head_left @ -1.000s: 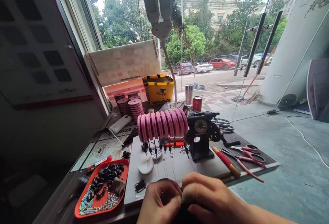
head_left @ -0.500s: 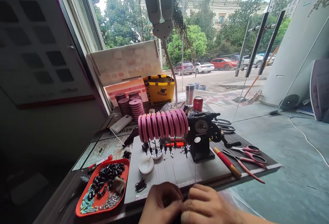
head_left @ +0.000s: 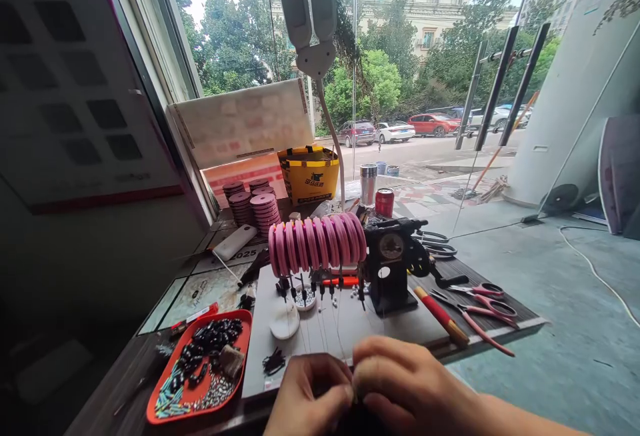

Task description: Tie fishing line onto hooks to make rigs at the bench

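My left hand (head_left: 313, 396) is closed in a pinch at the front edge of the work board, thumb against the fingers. Touching it fingertip to fingertip is my right hand (head_left: 407, 379), its fingers curled in a pinch as well. What they hold is too small to make out. Just beyond them, thin lines hang from a row of pink spools (head_left: 317, 243) fitted on a black hand-cranked winder (head_left: 393, 269). Small black pieces (head_left: 304, 295) sit on these lines below the spools.
An orange-red tray (head_left: 243, 356) with black swivel-like parts and small metal pieces lies at left. On the board are a white dish (head_left: 305, 297) of beads, a white lid (head_left: 284, 323) and black strips (head_left: 273, 361). Scissors (head_left: 493, 299) and a red-wrapped stick (head_left: 440, 316) lie at right.
My right hand has risen a little and turned, with its fingers now bunched against the left fingertips. My left hand stays almost in place, still pinched.
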A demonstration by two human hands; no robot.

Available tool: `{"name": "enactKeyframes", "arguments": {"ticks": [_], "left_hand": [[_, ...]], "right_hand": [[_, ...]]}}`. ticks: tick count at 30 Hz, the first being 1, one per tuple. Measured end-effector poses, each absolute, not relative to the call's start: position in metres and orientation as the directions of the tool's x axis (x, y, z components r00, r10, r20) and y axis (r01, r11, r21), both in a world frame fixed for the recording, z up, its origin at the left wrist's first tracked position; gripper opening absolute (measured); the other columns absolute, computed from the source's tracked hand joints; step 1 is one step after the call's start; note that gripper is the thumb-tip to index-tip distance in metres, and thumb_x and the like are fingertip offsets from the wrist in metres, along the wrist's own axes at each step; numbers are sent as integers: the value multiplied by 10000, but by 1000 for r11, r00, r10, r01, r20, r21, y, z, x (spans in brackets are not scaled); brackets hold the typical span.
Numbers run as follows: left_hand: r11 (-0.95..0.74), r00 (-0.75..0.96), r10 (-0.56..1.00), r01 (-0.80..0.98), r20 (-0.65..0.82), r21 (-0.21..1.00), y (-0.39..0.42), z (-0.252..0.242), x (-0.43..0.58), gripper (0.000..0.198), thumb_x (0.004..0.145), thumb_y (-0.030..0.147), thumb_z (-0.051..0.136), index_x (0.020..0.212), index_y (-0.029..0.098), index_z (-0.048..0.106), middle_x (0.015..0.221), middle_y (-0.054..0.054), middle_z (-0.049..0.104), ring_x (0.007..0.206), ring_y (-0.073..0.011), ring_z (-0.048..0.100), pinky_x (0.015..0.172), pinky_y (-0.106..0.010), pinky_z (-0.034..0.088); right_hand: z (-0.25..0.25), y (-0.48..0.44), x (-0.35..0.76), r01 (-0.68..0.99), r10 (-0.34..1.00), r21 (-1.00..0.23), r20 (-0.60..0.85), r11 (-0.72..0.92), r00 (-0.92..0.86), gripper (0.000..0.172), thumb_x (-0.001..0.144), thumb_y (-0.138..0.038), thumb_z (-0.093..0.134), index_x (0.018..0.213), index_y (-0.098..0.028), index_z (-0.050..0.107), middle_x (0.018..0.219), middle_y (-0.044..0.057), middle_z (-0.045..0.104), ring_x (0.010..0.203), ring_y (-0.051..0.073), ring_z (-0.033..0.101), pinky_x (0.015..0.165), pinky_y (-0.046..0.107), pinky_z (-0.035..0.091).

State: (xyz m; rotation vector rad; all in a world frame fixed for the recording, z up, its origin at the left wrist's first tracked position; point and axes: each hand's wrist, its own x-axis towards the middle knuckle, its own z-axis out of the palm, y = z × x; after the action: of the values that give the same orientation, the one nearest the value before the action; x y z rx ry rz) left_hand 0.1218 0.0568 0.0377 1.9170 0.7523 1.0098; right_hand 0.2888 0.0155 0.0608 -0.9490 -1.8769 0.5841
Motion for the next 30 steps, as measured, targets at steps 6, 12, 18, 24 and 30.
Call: {"name": "enactKeyframes", "arguments": {"ticks": [6,12,18,24,30], "left_hand": [[665,574,656,-132,-490,735,55,42,127,106,467,98,552,475,144,647,519,-6,621,540,-122,540,555,-245,384],[684,606,641,-173,-471,709,52,47,127,99,493,87,582,473,130,669,523,6,624,504,-102,534,523,-226,364],[673,599,654,-182,-462,716,51,48,128,63,483,97,593,460,138,635,467,24,566,474,-87,483,497,-215,338],[348,539,800,-60,-263,936,53,43,126,58,513,107,595,469,141,613,522,3,556,529,-112,480,516,-228,332],[-787,408,613,383,676,483,49,24,116,166,767,119,558,630,171,639,739,-24,590,453,-63,494,425,-186,382]], "right_hand": [[43,13,288,619,237,239,775,748,-586,594,987,-78,131,646,-111,617,498,-11,498,443,106,359,448,245,344],[33,16,282,609,213,274,767,744,-605,628,969,-28,99,583,-144,580,539,-18,517,451,101,360,486,254,366],[40,15,282,633,217,264,787,728,-578,605,978,-45,141,570,-132,579,484,-15,471,428,103,346,443,239,333],[29,19,277,571,261,116,804,813,-535,598,1009,-166,122,641,-130,592,501,-7,519,469,106,375,465,225,339],[52,17,277,115,869,-883,412,455,-273,334,879,-410,526,651,-166,537,584,-35,496,557,95,429,534,200,365]]}}
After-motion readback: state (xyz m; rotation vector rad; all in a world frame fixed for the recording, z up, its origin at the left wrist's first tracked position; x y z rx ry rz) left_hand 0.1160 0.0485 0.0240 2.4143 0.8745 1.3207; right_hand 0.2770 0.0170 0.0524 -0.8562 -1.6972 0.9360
